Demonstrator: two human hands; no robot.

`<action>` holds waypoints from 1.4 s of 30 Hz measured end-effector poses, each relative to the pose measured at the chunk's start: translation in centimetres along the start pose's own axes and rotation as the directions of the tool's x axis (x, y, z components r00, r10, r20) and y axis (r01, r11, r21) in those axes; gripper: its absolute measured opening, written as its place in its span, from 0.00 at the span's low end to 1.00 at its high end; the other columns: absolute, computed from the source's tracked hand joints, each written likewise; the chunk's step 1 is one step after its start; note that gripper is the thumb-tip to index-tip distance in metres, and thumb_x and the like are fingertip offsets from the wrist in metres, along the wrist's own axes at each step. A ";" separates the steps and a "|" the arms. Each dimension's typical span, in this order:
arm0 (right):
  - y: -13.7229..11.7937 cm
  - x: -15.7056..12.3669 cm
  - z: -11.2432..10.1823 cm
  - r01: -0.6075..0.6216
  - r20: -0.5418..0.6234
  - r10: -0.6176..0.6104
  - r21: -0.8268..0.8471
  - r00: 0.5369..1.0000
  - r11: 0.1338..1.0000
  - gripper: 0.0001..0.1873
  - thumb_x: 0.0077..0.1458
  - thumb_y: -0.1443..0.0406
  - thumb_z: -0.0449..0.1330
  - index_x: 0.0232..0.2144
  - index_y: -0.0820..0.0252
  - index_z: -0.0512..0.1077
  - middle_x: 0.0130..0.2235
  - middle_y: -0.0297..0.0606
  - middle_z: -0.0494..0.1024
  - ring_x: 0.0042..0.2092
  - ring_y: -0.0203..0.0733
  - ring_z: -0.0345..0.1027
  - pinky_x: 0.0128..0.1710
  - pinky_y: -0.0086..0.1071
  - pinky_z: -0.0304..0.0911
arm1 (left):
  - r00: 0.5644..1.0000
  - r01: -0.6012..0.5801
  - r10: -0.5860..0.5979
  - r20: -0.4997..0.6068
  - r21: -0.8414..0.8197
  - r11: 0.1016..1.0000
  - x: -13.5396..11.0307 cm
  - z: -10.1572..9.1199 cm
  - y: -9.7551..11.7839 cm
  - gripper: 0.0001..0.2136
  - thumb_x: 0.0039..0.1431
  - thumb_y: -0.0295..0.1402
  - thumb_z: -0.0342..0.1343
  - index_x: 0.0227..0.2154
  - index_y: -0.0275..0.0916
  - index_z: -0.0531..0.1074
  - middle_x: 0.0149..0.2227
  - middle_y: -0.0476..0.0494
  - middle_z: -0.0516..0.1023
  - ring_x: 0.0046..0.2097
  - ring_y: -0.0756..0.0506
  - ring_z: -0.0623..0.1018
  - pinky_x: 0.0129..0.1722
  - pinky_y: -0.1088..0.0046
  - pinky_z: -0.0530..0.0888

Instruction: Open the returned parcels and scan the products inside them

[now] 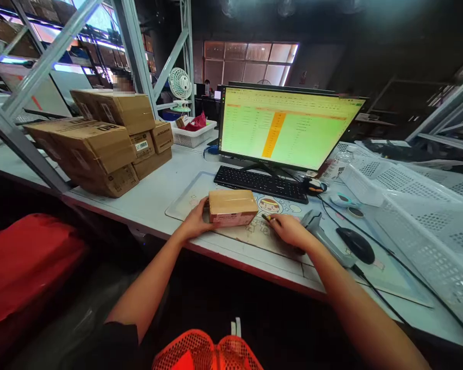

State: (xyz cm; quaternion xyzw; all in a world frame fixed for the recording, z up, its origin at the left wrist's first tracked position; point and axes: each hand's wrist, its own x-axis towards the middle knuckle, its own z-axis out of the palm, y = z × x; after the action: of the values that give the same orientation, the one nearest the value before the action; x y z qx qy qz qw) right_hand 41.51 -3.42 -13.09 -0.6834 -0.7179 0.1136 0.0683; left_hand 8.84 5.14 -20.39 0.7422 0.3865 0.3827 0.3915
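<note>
A small brown cardboard box [232, 207] sealed with tape lies on the desk mat [185, 203] in front of the keyboard [261, 183]. My left hand [196, 222] grips the box's left end, fingers curled round it. Just right of the box, my right hand [291, 229] is closed on a small dark pen-like tool [266, 218] whose tip points at the box's right end. A grey handheld barcode scanner [324, 237] lies directly beside my right wrist.
A monitor [285, 127] with a green spreadsheet stands behind the keyboard. Stacked cardboard boxes [100, 141] fill the left of the desk. White perforated baskets [420, 205] crowd the right. A black mouse [355, 244] and cables lie near the scanner. A red mesh basket [206, 354] sits below.
</note>
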 end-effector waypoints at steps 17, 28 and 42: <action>-2.7 1.4 -0.9 0.219 -0.309 -0.044 0.558 0.950 0.800 0.25 0.61 0.49 0.54 0.45 0.62 0.78 0.31 0.38 0.78 0.27 0.39 0.68 0.27 0.32 0.64 | 1.000 -0.009 0.007 0.020 0.072 0.997 -0.9 -0.3 0.5 0.48 0.46 0.39 0.74 0.68 0.41 0.56 0.58 0.37 0.73 0.59 0.36 0.74 0.62 0.58 0.71; -2.3 -1.0 0.3 0.282 -0.399 -0.117 0.386 0.909 0.878 0.20 0.65 0.55 0.53 0.45 0.59 0.80 0.44 0.44 0.84 0.45 0.48 0.78 0.46 0.38 0.71 | 1.000 0.000 0.000 0.005 0.126 0.992 -1.0 -0.3 1.3 0.45 0.46 0.40 0.74 0.65 0.40 0.58 0.56 0.38 0.76 0.55 0.37 0.77 0.59 0.58 0.73; -1.4 -3.1 0.2 0.331 -0.293 -0.231 0.361 0.928 0.872 0.19 0.67 0.54 0.52 0.43 0.59 0.79 0.43 0.43 0.84 0.42 0.47 0.77 0.43 0.37 0.69 | 0.998 -0.063 0.062 0.013 0.097 0.993 -1.0 -0.1 0.9 0.42 0.46 0.36 0.73 0.64 0.41 0.61 0.61 0.36 0.72 0.58 0.38 0.76 0.62 0.58 0.71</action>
State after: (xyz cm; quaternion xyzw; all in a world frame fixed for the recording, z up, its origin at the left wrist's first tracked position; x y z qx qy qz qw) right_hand 40.25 -6.61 -12.75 -0.5507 -0.7573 0.1644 0.3101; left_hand 8.56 3.92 -19.82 0.7740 0.3793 0.3718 0.3448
